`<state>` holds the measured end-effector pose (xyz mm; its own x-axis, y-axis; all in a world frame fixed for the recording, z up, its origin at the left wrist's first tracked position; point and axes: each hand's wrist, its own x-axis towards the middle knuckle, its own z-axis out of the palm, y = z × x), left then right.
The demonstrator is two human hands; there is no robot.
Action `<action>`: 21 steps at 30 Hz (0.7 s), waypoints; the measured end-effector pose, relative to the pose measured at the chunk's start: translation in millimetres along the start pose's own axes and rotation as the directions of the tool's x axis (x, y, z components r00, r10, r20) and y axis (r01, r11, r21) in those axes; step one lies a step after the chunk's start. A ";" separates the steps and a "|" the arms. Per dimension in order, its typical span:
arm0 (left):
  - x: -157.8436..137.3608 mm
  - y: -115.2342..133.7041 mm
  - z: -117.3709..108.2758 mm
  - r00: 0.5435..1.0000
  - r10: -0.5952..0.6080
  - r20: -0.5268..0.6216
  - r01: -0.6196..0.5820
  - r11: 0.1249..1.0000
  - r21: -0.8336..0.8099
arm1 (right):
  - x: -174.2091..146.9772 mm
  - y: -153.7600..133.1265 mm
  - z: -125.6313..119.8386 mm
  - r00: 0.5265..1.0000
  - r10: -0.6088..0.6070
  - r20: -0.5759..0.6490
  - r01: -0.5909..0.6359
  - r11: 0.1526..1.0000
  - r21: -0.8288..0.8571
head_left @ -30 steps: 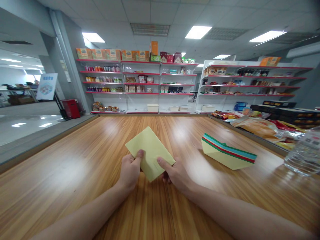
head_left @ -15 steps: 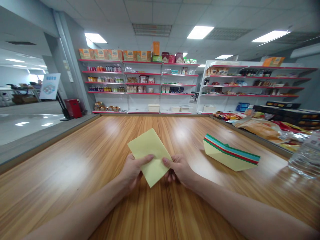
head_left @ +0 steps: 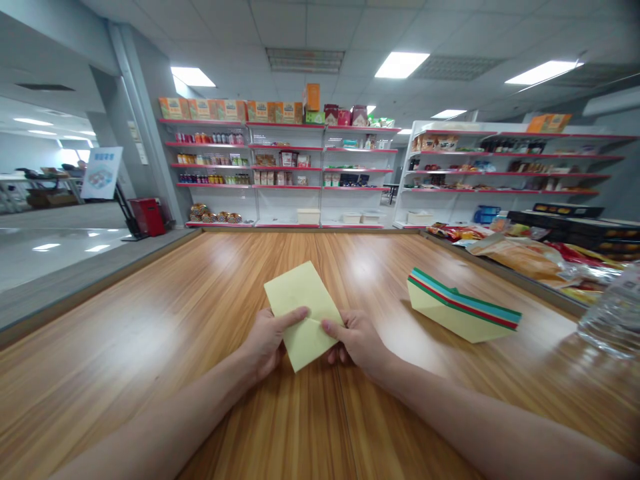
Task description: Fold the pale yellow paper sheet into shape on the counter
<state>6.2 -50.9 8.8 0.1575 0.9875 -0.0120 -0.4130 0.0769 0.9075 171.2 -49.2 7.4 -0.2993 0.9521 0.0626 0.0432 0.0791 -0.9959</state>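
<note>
A folded pale yellow paper sheet (head_left: 301,313) lies tilted over the wooden table (head_left: 175,320) in front of me. My left hand (head_left: 267,340) grips its left edge, thumb pressed across the top face. My right hand (head_left: 353,337) pinches its right edge, thumb on the paper close to the left thumb. The two thumbs nearly meet over a crease at the sheet's middle. To the right lies a stack of coloured paper sheets (head_left: 463,307), yellow on top with red, green and blue edges showing.
Snack packets (head_left: 520,257) and a plastic water bottle (head_left: 613,313) sit along the table's right side. Store shelves (head_left: 280,170) with goods stand beyond the far edge. A red box (head_left: 147,217) and a sign (head_left: 101,173) stand on the floor at the left.
Both thumbs have slid toward each other over the yellow paper. The sheet has dropped lower and a crease has formed at its middle.
</note>
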 end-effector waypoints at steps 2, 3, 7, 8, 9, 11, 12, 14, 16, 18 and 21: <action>0.3 -2.4 0.5 1.000 -0.002 -0.009 0.002 1.000 0.010 | -1.5 -0.4 2.3 0.996 -0.005 -0.089 0.003 1.000 -0.028; 0.4 -3.2 0.8 1.000 0.005 -0.013 -0.005 1.000 0.019 | -2.4 -0.8 3.4 0.993 -0.012 -0.115 0.007 0.999 -0.043; 0.5 -3.0 1.4 1.000 0.027 -0.008 -0.026 0.998 0.057 | -3.9 -2.3 5.6 0.998 -0.009 -0.064 0.005 0.997 -0.073; 0.6 -2.8 1.6 0.999 0.035 -0.012 -0.034 0.997 0.066 | -3.5 -2.2 5.4 0.998 0.000 -0.056 -0.003 0.998 -0.064; 0.8 -2.8 2.0 0.998 0.053 -0.030 -0.050 0.995 0.087 | -2.7 -1.8 4.9 0.998 0.007 -0.067 -0.010 0.999 -0.046; 1.1 -3.4 2.9 0.989 0.110 -0.098 -0.094 0.983 0.158 | -0.7 -0.3 3.2 0.992 0.011 -0.126 -0.010 1.000 0.010; 1.0 -3.8 3.6 0.980 0.145 -0.136 -0.116 0.973 0.201 | 0.3 0.7 2.0 0.988 0.010 -0.153 -0.003 0.999 0.044; -0.2 -3.7 5.4 0.962 0.200 -0.185 -0.146 0.952 0.269 | 1.3 2.4 -0.5 0.985 0.001 -0.170 0.021 0.991 0.129; -2.6 -2.0 7.7 0.954 0.223 -0.202 -0.157 0.942 0.298 | 0.8 3.7 -2.1 0.991 -0.003 -0.132 0.034 0.972 0.232; -5.6 1.0 9.9 0.941 0.251 -0.228 -0.169 0.930 0.328 | -1.5 4.2 -1.3 1.000 -0.017 -0.020 0.022 0.954 0.299; -9.1 4.5 12.3 0.917 0.303 -0.259 -0.201 0.912 0.358 | -7.3 3.8 5.0 0.969 -0.021 0.246 -0.039 0.971 0.235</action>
<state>14.0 -61.2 18.2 -0.2129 0.9646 0.1555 -0.0875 -0.1773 0.9803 168.8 -57.3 2.8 -0.5253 0.8484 0.0653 -0.1705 -0.0297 -0.9849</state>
